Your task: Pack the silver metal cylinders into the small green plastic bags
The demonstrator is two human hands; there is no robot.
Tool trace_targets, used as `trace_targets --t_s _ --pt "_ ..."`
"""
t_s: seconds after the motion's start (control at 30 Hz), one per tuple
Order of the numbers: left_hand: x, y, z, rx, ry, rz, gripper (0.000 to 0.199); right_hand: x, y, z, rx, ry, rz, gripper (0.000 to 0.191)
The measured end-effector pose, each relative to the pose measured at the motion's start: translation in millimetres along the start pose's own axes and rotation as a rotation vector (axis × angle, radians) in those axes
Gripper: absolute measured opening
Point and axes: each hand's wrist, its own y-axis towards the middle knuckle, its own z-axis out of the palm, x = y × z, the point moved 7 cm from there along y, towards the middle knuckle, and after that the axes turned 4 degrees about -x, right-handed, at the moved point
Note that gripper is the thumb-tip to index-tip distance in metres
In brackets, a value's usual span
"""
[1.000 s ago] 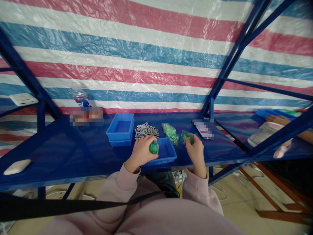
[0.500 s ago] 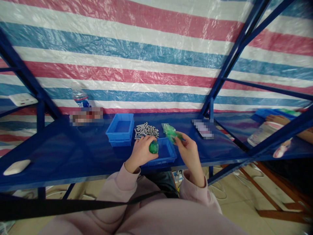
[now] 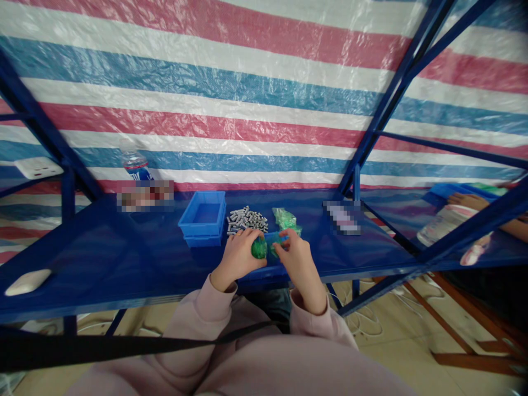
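Gripping a green bundle point(image 3: 258, 248) in curled fingers above the nearest blue tray point(image 3: 270, 271), the left hand point(image 3: 239, 252) faces the right hand point(image 3: 297, 256), whose barely parted fingertips pinch a green packet point(image 3: 272, 242).

Plastic bottle point(image 3: 135, 163), behind and left of the stacked blue bins point(image 3: 203, 235): label point(image 3: 141, 175) with white lettering, illegible. Phone point(image 3: 342, 218), right of the bins: screen pixelated, unreadable.
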Motion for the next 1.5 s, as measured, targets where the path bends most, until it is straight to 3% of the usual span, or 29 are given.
trace_targets --t_s 0.2,0.4,0.93,1.5 --pt "1 1 0.5 0.005 -0.010 -0.015 0.045 6 -1 17 0.110 -0.033 -0.028 0.015" --pt "0 0 0.9 -0.013 -0.012 -0.005 0.045 7 -1 21 0.135 -0.031 -0.040 0.012" --pt "-3 -1 -1.7 -0.004 -0.005 0.021 0.061 16 -5 15 0.219 -0.009 -0.065 0.025" --pt "-3 0 -0.5 0.000 0.027 0.033 0.048 12 -5 13 0.319 0.238 -0.104 0.032"
